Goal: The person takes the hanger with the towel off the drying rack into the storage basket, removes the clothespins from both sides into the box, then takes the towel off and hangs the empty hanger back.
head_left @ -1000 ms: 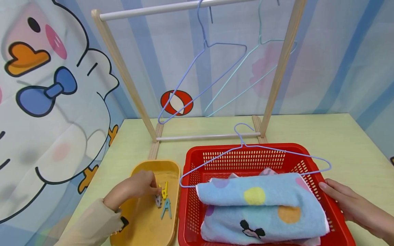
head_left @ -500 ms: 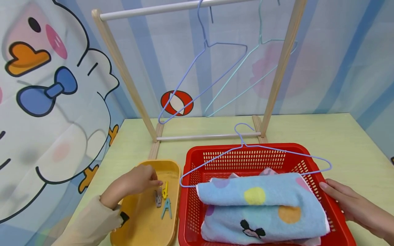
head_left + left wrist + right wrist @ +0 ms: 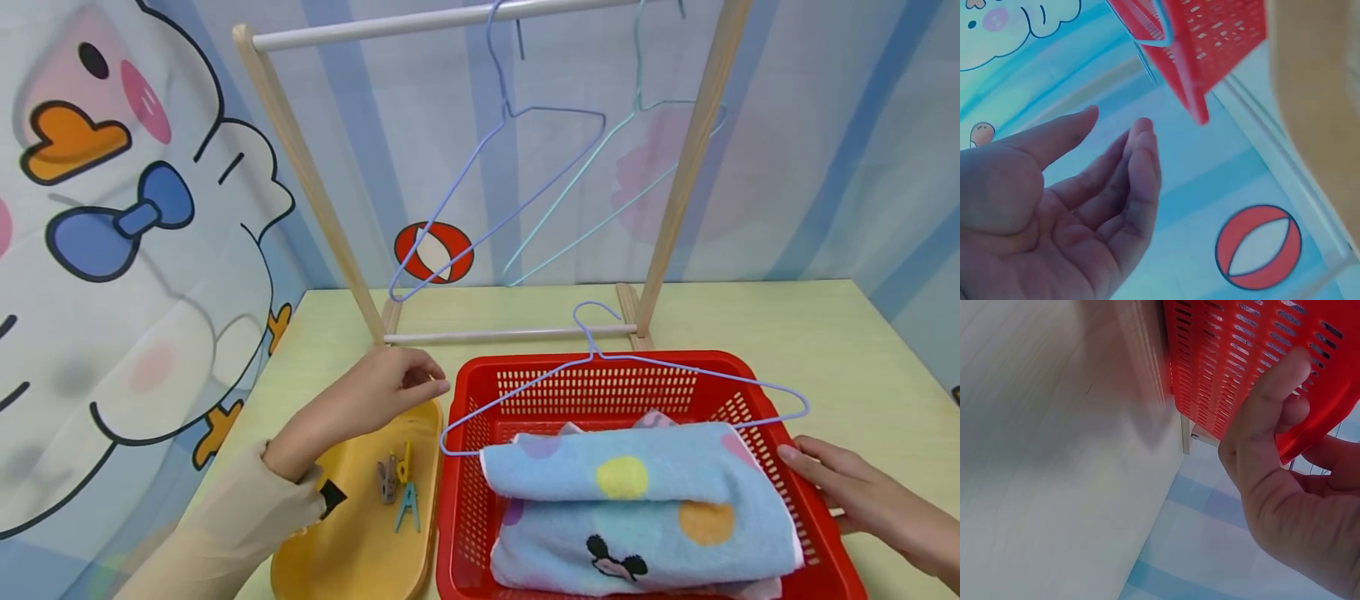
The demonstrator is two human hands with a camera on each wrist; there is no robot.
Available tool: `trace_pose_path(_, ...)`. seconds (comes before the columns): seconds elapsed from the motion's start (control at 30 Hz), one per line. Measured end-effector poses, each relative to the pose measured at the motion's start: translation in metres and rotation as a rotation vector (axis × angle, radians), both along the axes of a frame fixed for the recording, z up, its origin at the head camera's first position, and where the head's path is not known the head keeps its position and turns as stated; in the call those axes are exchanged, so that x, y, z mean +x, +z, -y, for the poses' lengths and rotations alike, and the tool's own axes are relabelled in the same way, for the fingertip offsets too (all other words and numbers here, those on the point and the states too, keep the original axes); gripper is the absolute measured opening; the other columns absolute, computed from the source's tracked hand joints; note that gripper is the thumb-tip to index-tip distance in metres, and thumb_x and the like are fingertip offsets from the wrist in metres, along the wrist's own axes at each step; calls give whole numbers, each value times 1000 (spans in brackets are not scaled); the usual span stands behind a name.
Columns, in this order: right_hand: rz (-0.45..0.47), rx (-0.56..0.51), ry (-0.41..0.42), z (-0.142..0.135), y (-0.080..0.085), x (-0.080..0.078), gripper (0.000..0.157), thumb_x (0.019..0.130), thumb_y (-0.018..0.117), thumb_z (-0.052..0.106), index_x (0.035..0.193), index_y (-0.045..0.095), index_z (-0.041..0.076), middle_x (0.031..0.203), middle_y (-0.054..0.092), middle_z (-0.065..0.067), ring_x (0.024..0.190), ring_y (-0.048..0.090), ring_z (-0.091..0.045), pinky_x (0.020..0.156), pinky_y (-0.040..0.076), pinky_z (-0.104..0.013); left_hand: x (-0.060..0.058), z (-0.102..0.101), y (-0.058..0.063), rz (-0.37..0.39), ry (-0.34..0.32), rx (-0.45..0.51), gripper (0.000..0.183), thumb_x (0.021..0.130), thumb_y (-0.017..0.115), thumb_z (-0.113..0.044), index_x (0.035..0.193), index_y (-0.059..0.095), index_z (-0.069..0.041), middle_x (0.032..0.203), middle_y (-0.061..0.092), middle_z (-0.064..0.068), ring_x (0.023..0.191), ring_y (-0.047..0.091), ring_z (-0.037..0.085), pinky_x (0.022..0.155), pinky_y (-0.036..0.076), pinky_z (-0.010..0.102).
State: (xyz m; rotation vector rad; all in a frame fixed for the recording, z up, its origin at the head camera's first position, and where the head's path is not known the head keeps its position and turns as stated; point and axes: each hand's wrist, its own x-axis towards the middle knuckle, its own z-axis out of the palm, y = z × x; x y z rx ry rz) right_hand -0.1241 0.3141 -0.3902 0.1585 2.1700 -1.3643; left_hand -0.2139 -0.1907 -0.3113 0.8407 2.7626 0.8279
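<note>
My left hand (image 3: 382, 387) hovers over the far end of the yellow tray (image 3: 352, 575), just left of the red basket. Nothing is held in it; the left wrist view shows its palm (image 3: 1072, 250) bare, with thumb and bent fingers apart. A grey clothespin (image 3: 387, 479), a yellow clothespin (image 3: 405, 462) and a teal clothespin (image 3: 407, 507) lie in the tray. At the red basket's right side (image 3: 813, 508), my right hand (image 3: 1291, 481) grips the rim, thumb on one side and fingers on the other. A folded blue spotted towel (image 3: 637, 508) and a purple hanger (image 3: 592, 354) lie on the basket.
Behind the basket stands a wooden rack (image 3: 307, 175) with a white top rail. From it hang another purple hanger (image 3: 498, 200) and a mint-green hanger (image 3: 592, 192). More cloth (image 3: 654, 418) shows under the towel. A cartoon-printed backdrop closes the left and back.
My left hand has left the clothespins and risen away, up and right toward the basket's corner, carrying nothing. The right hand stays on the basket rim. The head view shifts slightly.
</note>
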Motion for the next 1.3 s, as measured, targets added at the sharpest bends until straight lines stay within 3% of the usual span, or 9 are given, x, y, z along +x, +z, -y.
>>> trace_pose_path(0.1,-37,-17,37,-1,3,0,64,110,33,38,139,25,-19,112,63,-12,90,68,-26,72,59,-45,-5,-13,5,21,-41,35,20,99,65,-23,107,72,-6,92,70,-1,81,65,15,75,54,30)
trace_pose_path(0.27,-147,18,128,-4,5,0,42,110,35,30,111,46,-10,95,66,-9,69,68,-28,54,56,-35,-15,-32,10,60,-121,55,21,100,64,-22,110,72,-6,96,72,3,87,66,19,78,53,30)
trace_pose_path(0.4,-215,105,158,-6,5,0,35,109,40,28,107,49,-6,88,66,-9,56,63,-28,48,51,-30,-24,-47,11,64,-152,44,21,99,65,-22,112,71,-6,96,71,0,86,65,14,78,52,28)
trace_pose_path(0.6,-240,163,164,-4,9,0,35,109,41,29,108,48,-5,80,63,-9,54,59,-26,47,51,-32,-31,-66,11,68,-190,48,22,99,65,-22,113,71,-5,95,71,-1,83,64,14,75,52,26)
trace_pose_path(0.87,-304,388,191,3,30,4,32,108,45,35,103,50,5,60,47,-3,45,42,-15,44,41,-28,-31,-81,6,102,-183,65,25,100,63,-25,116,69,-7,104,69,1,92,64,13,81,51,26)
trace_pose_path(1.3,-485,483,286,34,70,-4,21,105,53,30,101,52,9,67,48,1,57,47,-13,50,41,-27,-39,-96,-10,181,-138,39,37,102,60,-23,130,61,1,120,66,10,108,61,22,92,50,33)
